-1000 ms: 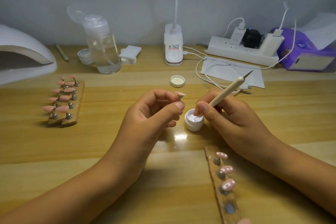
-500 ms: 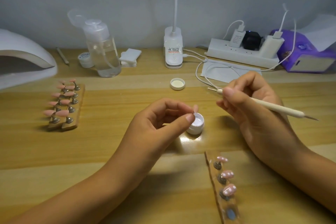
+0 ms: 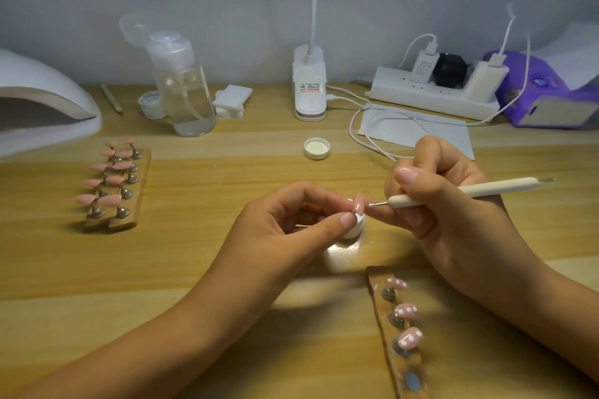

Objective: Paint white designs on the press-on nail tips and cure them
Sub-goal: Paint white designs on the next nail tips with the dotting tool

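A pink nail tip [image 3: 357, 206] bearing a white stroke stood upright just above the open white gel pot [image 3: 355, 227]. The dotting tool [image 3: 453, 193] lay nearly level, its white-loaded ball end close beside that nail. Three white-dotted tips [image 3: 406, 309] sat on a near strip [image 3: 385, 330]. Plain pink tips [image 3: 121, 166] stood on a holder [image 3: 142, 168] far left.

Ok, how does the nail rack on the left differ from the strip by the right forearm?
The left rack carries two rows of plain pink tips; the near strip carries a single row of three white-dotted tips. The left rack looks full, while the near strip has a bare mount at its near end. Both are wooden bases holding pink tips on metal stands.
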The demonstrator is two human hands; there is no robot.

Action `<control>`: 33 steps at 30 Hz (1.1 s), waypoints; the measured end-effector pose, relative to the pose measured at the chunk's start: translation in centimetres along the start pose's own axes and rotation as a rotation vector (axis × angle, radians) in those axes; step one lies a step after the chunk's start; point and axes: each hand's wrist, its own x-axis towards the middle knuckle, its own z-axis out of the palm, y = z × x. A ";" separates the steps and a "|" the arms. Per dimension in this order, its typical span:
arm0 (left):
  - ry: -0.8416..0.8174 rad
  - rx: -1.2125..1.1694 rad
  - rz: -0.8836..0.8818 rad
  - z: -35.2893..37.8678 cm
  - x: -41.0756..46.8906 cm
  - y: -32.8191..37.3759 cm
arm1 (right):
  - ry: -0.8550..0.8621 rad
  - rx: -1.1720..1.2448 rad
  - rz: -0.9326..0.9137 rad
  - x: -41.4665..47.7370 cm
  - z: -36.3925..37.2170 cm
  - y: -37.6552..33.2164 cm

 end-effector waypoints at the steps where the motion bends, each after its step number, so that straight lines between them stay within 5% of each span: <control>1: 0.000 0.000 -0.001 0.0 0.0 0.0 | -0.001 -0.002 0.003 0.0 0.0 0.0; 33: -0.008 0.034 -0.003 0.0 0.0 0.0 | -0.044 -0.013 0.026 0.1 0.0 0.1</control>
